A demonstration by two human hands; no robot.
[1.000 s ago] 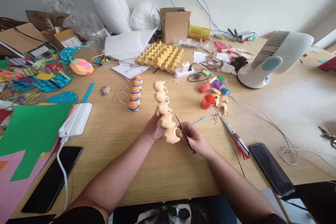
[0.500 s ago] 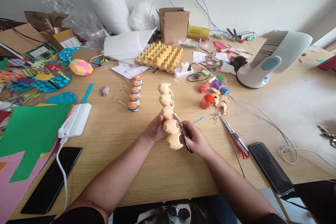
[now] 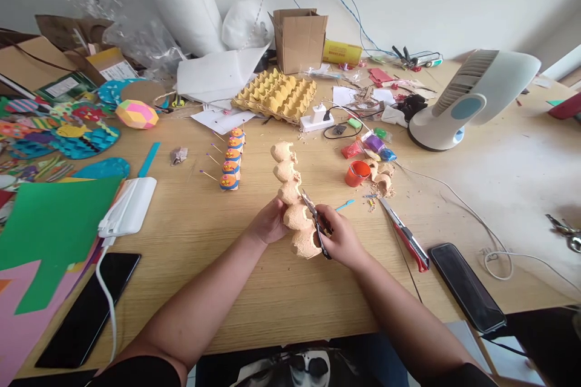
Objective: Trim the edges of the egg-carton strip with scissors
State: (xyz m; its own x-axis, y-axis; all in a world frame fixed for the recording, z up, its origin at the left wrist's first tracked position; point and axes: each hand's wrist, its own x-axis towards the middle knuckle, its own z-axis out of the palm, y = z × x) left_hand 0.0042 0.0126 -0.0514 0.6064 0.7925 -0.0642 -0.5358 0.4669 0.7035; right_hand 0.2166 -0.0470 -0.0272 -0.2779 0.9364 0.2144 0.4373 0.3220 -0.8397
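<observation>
- The left hand [image 3: 269, 224] is gripping a strip of egg-carton cups [image 3: 293, 198], its fingers clenched round the middle cups from the left side, which is keeping the strip steady and lifted just above the worktop [image 3: 512, 181].
- The strip is running away from the person, its near end between both hands and its far end pointing toward the yellow egg tray [image 3: 276, 94].
- The right hand [image 3: 341, 237] is grasping small scissors [image 3: 314, 224], fingers closed on the handles, with the blades lying against the right edge of the strip where two cups are joining.
- A finished painted row of cups [image 3: 232, 158] with pin legs is standing left of the strip.
- An orange cup [image 3: 357, 173] and carton scraps [image 3: 382, 176] are lying to the right, near a red utility knife [image 3: 406, 233] and a dark phone [image 3: 467, 288].
- A white fan [image 3: 472, 97] is sitting farther right.
</observation>
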